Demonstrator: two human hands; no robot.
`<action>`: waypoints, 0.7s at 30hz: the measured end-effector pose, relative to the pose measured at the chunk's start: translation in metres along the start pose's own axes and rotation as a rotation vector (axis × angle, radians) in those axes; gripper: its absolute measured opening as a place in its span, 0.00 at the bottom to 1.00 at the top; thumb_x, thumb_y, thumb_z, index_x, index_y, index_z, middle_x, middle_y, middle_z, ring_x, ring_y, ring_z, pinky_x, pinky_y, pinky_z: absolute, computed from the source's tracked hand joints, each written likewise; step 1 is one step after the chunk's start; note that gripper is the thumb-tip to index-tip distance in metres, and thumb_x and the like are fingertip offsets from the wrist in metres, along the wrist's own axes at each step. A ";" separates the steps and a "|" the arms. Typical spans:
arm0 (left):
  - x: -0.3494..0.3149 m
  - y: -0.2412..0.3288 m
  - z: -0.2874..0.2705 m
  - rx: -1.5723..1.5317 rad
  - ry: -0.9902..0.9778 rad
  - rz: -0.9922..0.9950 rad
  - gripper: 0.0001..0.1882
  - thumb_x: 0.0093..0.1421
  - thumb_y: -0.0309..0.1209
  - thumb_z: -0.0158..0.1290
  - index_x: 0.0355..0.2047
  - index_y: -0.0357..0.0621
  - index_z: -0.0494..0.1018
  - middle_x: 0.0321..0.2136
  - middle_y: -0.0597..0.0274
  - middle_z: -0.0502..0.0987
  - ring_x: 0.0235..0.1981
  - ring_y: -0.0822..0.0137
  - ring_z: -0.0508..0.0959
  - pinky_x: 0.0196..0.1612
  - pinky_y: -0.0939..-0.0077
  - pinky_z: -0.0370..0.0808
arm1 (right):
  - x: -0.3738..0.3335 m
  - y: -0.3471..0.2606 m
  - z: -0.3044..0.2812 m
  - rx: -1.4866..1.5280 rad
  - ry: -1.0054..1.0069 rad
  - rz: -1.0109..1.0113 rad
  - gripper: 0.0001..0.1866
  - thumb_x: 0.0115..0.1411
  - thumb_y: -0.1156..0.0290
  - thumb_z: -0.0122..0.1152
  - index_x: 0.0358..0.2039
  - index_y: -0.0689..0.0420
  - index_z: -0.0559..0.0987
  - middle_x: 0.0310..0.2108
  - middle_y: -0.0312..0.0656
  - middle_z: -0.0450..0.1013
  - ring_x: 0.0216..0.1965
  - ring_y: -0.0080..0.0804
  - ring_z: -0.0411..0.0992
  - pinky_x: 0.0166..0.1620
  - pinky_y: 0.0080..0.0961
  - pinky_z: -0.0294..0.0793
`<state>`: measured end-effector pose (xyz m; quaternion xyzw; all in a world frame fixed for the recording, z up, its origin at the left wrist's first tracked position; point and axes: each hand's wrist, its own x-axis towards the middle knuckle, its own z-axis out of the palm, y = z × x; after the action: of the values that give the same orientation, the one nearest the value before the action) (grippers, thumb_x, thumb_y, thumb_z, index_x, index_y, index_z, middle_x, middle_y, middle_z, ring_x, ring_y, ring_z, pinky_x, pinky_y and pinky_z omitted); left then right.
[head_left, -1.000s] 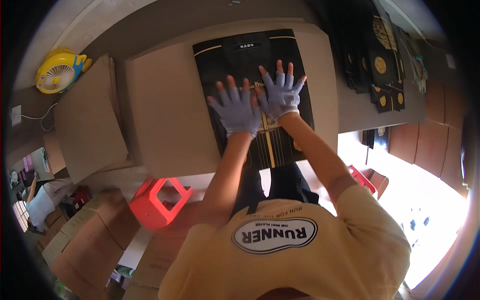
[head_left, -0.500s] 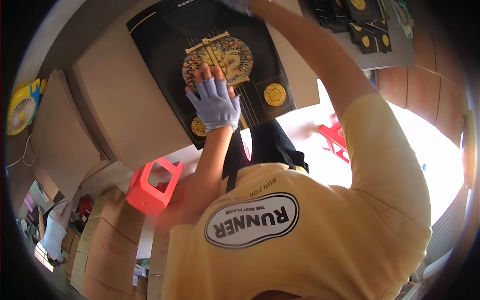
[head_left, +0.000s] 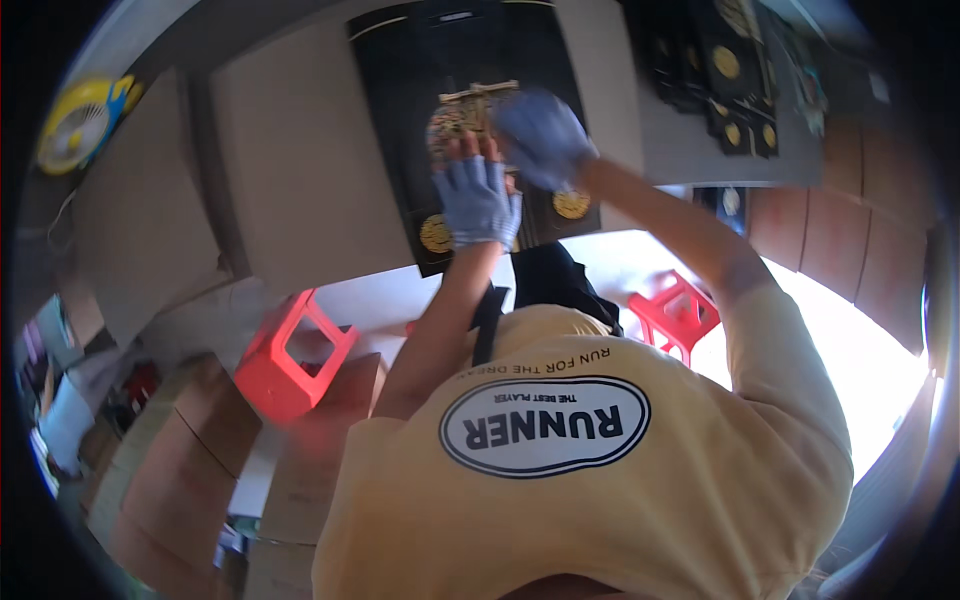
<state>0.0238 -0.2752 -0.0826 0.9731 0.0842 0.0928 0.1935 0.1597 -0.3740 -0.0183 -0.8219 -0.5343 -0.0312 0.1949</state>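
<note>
- On the worktop (head_left: 300, 190), a cardboard-brown surface, lies a large black sheet (head_left: 420, 120) with gold trim and round gold emblems; its near edge overhangs the worktop edge toward the person.
- The left hand (head_left: 476, 200), in a pale blue glove, rests flat on the sheet with fingers stretched toward a gold ornament (head_left: 465, 112) at its middle; it is spread open and grips nothing.
- The right hand (head_left: 540, 135), also gloved, is blurred just beside the ornament; I cannot tell whether it is open or closed on anything.
- Risk, as I judge it: with the near edge hanging free, a push from the flat left hand could slide the sheet off the worktop or crease it at the edge.
- The ornament looks raised and delicate; a sideways drag by the right hand could bend it or shift it out of line.
- To the far right, a stack of similar black pieces (head_left: 725, 75) with gold discs lies on a grey surface.
- Around the person: red plastic stools (head_left: 290, 360), cardboard boxes (head_left: 170, 470) low on the left, a yellow fan (head_left: 85, 120) at the far left, and bright glare on the floor to the right.
</note>
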 end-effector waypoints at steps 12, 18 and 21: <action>-0.047 0.026 0.014 -0.202 -0.043 -0.061 0.39 0.60 0.48 0.47 0.66 0.41 0.52 0.67 0.31 0.44 0.68 0.35 0.46 0.64 0.37 0.47 | 0.186 -0.063 0.141 -0.448 -0.130 -0.177 0.31 0.63 0.49 0.43 0.65 0.46 0.60 0.69 0.47 0.50 0.69 0.43 0.46 0.67 0.49 0.45; -0.051 0.031 0.020 -0.035 0.001 0.004 0.40 0.60 0.52 0.46 0.67 0.44 0.52 0.67 0.34 0.47 0.68 0.36 0.47 0.64 0.36 0.49 | -0.008 -0.203 0.150 0.459 -0.557 -0.726 0.33 0.63 0.45 0.46 0.67 0.40 0.58 0.70 0.37 0.47 0.71 0.39 0.42 0.70 0.48 0.39; -0.048 0.025 0.018 -0.069 -0.007 0.024 0.40 0.60 0.52 0.46 0.67 0.45 0.52 0.66 0.34 0.47 0.67 0.36 0.48 0.63 0.36 0.49 | 0.019 -0.208 0.096 0.661 -0.969 -0.397 0.25 0.64 0.54 0.48 0.60 0.47 0.67 0.57 0.42 0.68 0.56 0.44 0.68 0.57 0.37 0.69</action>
<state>-0.0162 -0.3139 -0.0958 0.9671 0.0688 0.0946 0.2261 -0.0324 -0.2499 -0.0423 -0.5237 -0.6863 0.4771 0.1651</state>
